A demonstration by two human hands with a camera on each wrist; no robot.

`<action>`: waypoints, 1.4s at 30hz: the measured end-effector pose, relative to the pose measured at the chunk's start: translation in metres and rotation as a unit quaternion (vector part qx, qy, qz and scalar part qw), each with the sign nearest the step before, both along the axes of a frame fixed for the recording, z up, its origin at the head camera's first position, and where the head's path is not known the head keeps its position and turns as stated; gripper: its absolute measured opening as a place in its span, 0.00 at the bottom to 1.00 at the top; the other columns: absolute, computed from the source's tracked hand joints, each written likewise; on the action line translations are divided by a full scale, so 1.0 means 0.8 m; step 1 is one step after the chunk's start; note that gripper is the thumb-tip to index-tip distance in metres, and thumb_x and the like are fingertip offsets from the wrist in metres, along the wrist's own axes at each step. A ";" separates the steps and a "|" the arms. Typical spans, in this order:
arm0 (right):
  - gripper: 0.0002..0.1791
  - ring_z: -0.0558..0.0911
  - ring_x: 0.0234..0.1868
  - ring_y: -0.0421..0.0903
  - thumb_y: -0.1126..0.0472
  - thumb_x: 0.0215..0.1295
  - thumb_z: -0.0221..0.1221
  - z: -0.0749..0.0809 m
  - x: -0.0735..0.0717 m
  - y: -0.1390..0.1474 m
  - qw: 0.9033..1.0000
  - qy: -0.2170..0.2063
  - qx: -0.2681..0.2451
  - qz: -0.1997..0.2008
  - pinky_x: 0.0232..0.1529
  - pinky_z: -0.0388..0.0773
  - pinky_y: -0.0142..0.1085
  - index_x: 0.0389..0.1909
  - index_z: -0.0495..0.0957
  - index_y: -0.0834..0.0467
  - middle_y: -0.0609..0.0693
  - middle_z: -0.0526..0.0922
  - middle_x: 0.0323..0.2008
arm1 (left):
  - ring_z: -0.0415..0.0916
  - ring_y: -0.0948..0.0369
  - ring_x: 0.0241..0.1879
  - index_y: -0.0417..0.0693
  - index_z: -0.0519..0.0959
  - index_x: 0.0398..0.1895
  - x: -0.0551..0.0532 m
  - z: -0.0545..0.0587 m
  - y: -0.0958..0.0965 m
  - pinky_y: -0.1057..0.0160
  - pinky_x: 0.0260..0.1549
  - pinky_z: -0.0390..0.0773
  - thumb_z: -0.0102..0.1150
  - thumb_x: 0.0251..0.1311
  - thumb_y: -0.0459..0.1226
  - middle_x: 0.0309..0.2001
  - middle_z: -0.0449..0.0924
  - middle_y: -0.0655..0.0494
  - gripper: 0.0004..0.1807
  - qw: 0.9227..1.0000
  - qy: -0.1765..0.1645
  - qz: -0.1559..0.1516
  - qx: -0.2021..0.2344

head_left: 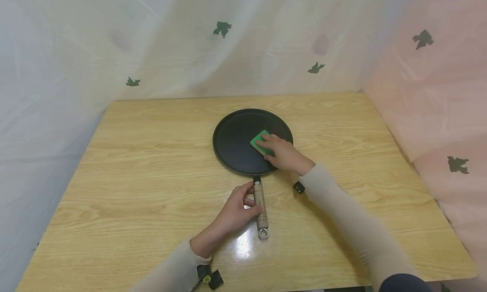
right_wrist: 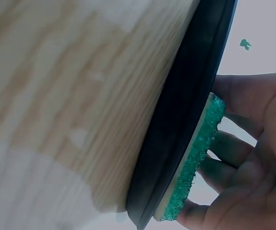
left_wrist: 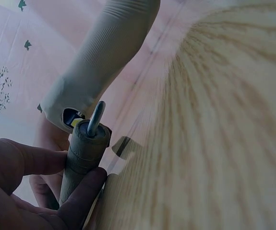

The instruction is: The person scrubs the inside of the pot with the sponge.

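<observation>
A round black flat pan [head_left: 233, 140] lies on the wooden table, its wooden handle [head_left: 260, 203] pointing toward me. My left hand [head_left: 236, 208] holds that handle from the left side; in the left wrist view the thumb and fingers pinch the handle [left_wrist: 82, 155] near its metal ring [left_wrist: 96, 119]. On the right half of the pan, my right hand [head_left: 283, 153] grips a green sponge [head_left: 258, 140] against the cooking surface. The right wrist view shows the sponge [right_wrist: 194, 160] with its rough green side toward the palm and its pale side against the pan [right_wrist: 178, 110].
The light wooden table [head_left: 144, 169] extends around the pan on all sides. Pale cloth [head_left: 266, 38] with dark bird shapes hangs behind the table, and pinkish cloth [head_left: 437, 102] along its right. A small black device [head_left: 299, 187] is at the right wrist, another [head_left: 216, 279] at the left.
</observation>
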State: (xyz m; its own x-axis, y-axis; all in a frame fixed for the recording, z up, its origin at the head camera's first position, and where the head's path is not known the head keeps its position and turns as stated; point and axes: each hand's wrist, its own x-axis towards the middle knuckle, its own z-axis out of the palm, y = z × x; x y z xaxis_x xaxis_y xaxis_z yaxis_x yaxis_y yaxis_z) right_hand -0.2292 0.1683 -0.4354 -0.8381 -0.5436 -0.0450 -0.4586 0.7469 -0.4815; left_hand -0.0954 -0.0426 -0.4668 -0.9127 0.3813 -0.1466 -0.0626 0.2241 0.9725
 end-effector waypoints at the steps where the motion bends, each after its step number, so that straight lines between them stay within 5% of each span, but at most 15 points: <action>1: 0.32 0.60 0.78 0.69 0.68 0.73 0.63 0.000 0.001 -0.001 1.000 0.001 0.000 0.001 0.70 0.63 0.70 0.76 0.69 0.61 0.66 0.59 0.79 | 0.82 0.53 0.46 0.23 0.62 0.75 0.000 -0.001 0.000 0.67 0.40 0.82 0.69 0.62 0.29 0.62 0.70 0.34 0.41 1.000 -0.001 -0.001 -0.001; 23: 0.29 0.65 0.76 0.67 0.71 0.71 0.63 -0.006 0.022 -0.044 0.998 0.014 -0.029 0.055 0.69 0.71 0.61 0.72 0.74 0.64 0.68 0.63 0.77 | 0.82 0.52 0.47 0.23 0.61 0.75 -0.002 -0.001 0.000 0.66 0.41 0.82 0.69 0.62 0.29 0.63 0.70 0.33 0.41 1.000 0.007 -0.008 -0.007; 28: 0.28 0.60 0.79 0.65 0.70 0.73 0.62 -0.004 0.025 -0.061 0.997 -0.011 -0.037 0.069 0.74 0.65 0.60 0.73 0.73 0.63 0.66 0.61 0.78 | 0.83 0.50 0.47 0.22 0.60 0.75 -0.001 -0.002 0.000 0.65 0.42 0.83 0.68 0.61 0.28 0.63 0.69 0.32 0.42 1.000 0.011 -0.006 0.000; 35: 0.28 0.56 0.81 0.65 0.70 0.74 0.61 0.002 0.025 -0.081 0.996 -0.033 -0.042 0.076 0.78 0.57 0.58 0.74 0.72 0.62 0.64 0.60 0.79 | 0.83 0.49 0.48 0.26 0.62 0.76 -0.003 -0.003 0.000 0.67 0.41 0.83 0.67 0.62 0.28 0.63 0.69 0.33 0.40 1.000 0.008 -0.011 0.001; 42: 0.28 0.60 0.80 0.64 0.69 0.74 0.61 0.000 0.013 -0.102 0.995 -0.022 -0.023 0.091 0.74 0.66 0.55 0.74 0.72 0.61 0.66 0.61 0.79 | 0.83 0.50 0.48 0.25 0.64 0.74 -0.004 -0.005 -0.001 0.67 0.41 0.83 0.67 0.63 0.28 0.63 0.68 0.33 0.38 1.000 0.005 -0.010 -0.007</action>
State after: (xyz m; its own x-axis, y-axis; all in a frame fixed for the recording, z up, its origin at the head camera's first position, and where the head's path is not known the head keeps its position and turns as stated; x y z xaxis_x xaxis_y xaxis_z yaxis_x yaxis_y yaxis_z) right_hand -0.2192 0.0871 -0.4357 -0.7234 -0.6884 -0.0524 -0.5615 0.6307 -0.5357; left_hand -0.0983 -0.0436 -0.4706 -0.9063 0.3975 -0.1436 -0.0490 0.2386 0.9699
